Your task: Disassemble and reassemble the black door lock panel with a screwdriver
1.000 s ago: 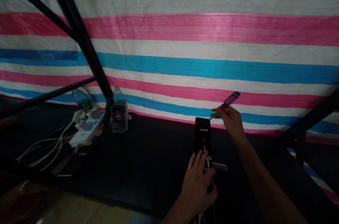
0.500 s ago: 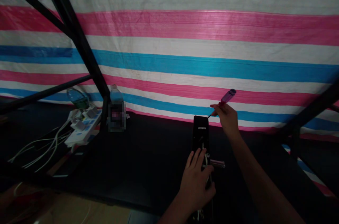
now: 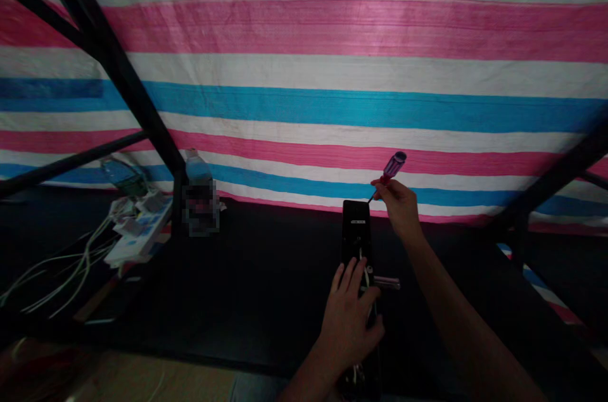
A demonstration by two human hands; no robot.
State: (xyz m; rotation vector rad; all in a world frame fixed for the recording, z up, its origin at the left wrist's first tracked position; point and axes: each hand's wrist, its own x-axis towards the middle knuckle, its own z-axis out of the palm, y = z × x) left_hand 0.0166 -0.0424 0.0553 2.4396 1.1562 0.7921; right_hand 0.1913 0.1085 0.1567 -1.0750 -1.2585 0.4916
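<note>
As listed from left to right of the hands, the items run thus. Far left of the left hand, white cables [image 3: 61, 282] trail across a black tabletop [image 3: 247, 332] and lead up to a white power strip [image 3: 137, 231] crowded with plugs. Just beyond it stands a dim plastic bottle [image 3: 121, 177], lying or leaning too darkly to say which. Nearer the hands is a clear water bottle [image 3: 197, 168], upright behind a blurred, unreadable object [image 3: 200, 209], and beside these rises a black steel frame strut [image 3: 128, 92]. At centre, a black electronic door lock panel [image 3: 355, 231] lies lengthwise on the tabletop, directly under the left hand [image 3: 346, 320], with a metal lever handle [image 3: 387, 283] projecting to the right and wires running along its lower half. That hand lies spread on the lower panel, fingers open, pressing rather than gripping. The right hand [image 3: 396, 206], well apart and raised, pinches a purple-handled screwdriver [image 3: 393, 166], its handle upward and its thin shaft slanting down to the panel's upper corner; whether the tip touches cannot be told. Behind everything hangs a pink, white and blue striped tarpaulin [image 3: 332, 98].
</note>
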